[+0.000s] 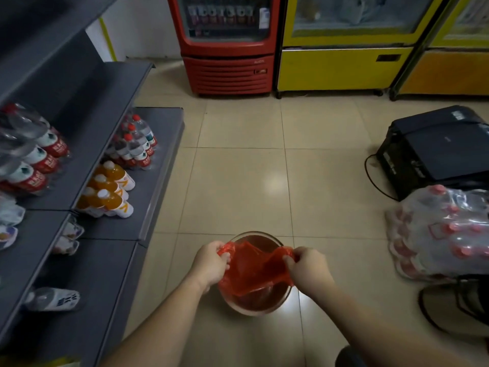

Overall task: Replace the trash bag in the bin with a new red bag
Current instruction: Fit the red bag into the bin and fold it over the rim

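A round bin (pixel 260 308) with a pale rim stands on the tiled floor directly below me. A thin red bag (pixel 252 271) is stretched across its mouth. My left hand (pixel 211 263) is clenched on the bag's left edge, over the bin's left rim. At the opposite side, my right hand (pixel 307 270) grips the bag's right edge. The bag hangs slack between the two hands, with its lower part sagging into the bin. The inside of the bin below the bag looks dark reddish; what lies there is unclear.
Grey shelves (pixel 148 165) on the left carry water bottles (pixel 137 144) and orange drinks (pixel 108 192). Ahead stand a red cooler (pixel 227 49) and yellow freezers (pixel 344 67). On the right are a black printer (pixel 434 149), a wrapped bottle pack (pixel 444 231) and a dark bag (pixel 460 305).
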Motion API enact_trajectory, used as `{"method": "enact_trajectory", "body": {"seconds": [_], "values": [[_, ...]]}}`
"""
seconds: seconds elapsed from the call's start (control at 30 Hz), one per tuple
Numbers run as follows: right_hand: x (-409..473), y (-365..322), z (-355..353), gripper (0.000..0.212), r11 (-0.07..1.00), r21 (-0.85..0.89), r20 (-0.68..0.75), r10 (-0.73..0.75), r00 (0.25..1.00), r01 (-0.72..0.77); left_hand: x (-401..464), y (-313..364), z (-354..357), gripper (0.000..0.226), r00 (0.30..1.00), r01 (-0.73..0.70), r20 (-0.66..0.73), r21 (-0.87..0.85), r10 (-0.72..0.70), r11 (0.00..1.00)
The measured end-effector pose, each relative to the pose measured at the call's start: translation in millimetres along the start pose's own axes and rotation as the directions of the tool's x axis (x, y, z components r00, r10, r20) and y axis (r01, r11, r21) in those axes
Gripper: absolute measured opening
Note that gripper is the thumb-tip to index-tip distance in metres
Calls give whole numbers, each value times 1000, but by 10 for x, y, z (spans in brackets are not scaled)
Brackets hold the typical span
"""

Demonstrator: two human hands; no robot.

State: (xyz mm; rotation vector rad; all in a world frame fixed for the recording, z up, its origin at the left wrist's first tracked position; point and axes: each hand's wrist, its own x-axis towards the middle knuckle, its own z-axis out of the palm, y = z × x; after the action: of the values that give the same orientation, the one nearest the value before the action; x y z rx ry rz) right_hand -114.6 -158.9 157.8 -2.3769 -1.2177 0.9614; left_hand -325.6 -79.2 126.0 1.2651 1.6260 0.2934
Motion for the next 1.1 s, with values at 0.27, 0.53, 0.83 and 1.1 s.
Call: {"method": "enact_trajectory", "body": {"seconds": [0.27, 0.53, 0.83, 1.1], "values": [[590, 360, 566, 21, 998, -10, -24, -66, 998, 66, 597, -344, 286, 19, 998, -55, -21, 119, 57, 991], [786, 634, 863, 22, 986, -4, -95, -164, 982, 164, 804, -584, 417, 40, 980, -185, 0, 339, 197, 922], [888, 749, 699, 31, 961, -10, -145, -276, 950, 278, 732, -560, 348, 25, 932, -292, -99, 370, 349, 882], [1230, 995, 438, 26, 969, -42, -278, -245, 929, 243, 934, -612, 126, 9, 865, -295, -305, 332, 398, 896]]}}
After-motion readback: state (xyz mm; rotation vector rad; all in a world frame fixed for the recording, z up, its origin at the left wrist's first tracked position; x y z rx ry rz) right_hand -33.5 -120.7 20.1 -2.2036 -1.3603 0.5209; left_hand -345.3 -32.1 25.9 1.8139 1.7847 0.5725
